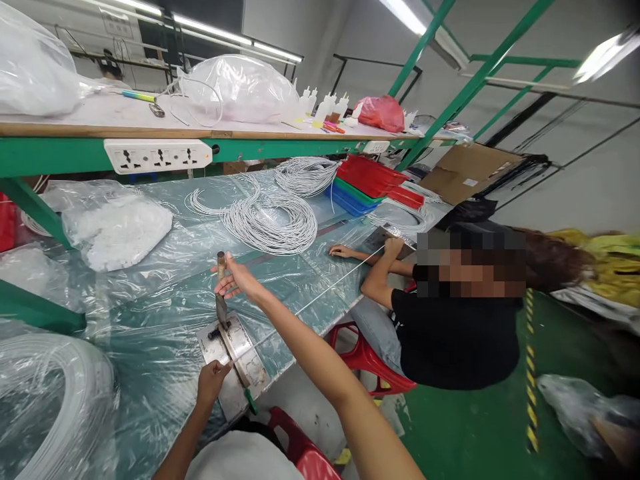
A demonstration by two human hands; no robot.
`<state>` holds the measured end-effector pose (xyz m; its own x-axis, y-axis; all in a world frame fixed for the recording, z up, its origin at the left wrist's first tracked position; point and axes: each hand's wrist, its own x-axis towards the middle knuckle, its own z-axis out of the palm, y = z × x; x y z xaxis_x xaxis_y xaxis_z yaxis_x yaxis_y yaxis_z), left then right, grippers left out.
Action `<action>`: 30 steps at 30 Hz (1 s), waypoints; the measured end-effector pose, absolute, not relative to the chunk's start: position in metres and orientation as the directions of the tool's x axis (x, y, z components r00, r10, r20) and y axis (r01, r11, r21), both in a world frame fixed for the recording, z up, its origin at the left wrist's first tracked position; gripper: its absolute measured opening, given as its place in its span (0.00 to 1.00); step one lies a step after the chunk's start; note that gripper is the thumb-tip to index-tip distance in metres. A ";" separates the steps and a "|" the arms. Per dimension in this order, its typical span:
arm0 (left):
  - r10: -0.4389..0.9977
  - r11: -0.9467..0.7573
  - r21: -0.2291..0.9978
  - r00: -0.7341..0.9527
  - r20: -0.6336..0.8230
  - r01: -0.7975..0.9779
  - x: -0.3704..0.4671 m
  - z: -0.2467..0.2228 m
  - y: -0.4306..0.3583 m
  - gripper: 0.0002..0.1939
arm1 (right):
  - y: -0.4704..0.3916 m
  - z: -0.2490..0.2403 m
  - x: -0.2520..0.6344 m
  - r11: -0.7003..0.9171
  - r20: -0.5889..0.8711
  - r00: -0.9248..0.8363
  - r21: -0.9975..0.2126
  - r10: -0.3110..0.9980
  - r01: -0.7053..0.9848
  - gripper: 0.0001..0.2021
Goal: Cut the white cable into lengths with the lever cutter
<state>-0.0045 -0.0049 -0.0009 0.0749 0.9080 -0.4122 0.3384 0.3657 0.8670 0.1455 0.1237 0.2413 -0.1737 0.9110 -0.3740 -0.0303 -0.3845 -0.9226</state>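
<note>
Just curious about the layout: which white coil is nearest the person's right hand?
The big round coil just beyond the right hand, with loose strands at its left; every other coil lies farther off.

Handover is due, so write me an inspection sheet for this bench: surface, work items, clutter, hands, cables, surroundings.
Surface: green bench covered in wrinkled clear plastic.
Work items: metal fixture near the bench edge; its lever stands nearly upright.
Clutter: filled plastic bag and stacked trays on the bench.
Hands: left hand pinches the cable at the fixture; right hand is at the lever handle.
Cables: one white cable runs to a co-worker's hand; white coil lies beyond; tangling unclear.
Surroundings: red stool; power strip on the shelf edge, nothing seen plugged in.
</note>
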 end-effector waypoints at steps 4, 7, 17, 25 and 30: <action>0.916 0.350 0.871 0.070 -0.395 0.344 -0.005 -0.004 -0.002 0.28 | 0.122 0.240 0.144 -0.416 -0.406 -0.154 -0.908 0.901 -0.042 0.34; 0.919 0.353 0.864 0.042 -0.392 0.358 -0.005 -0.007 0.000 0.26 | 0.118 0.239 0.145 -0.442 -0.433 -0.136 -0.896 0.891 -0.047 0.35; 0.919 0.364 0.854 0.006 -0.394 0.373 -0.003 -0.013 -0.001 0.21 | 0.039 0.254 0.163 -0.528 -0.520 -0.120 -0.848 0.846 -0.050 0.23; 0.920 0.362 0.848 0.000 -0.393 0.387 -0.003 -0.013 -0.002 0.17 | -0.050 0.226 0.176 -0.669 -0.658 -0.121 -0.728 0.743 -0.151 0.28; 0.918 0.367 0.849 -0.002 -0.397 0.381 -0.003 -0.014 -0.004 0.19 | -0.093 0.183 0.170 -0.747 -0.743 -0.082 -0.661 0.664 -0.065 0.35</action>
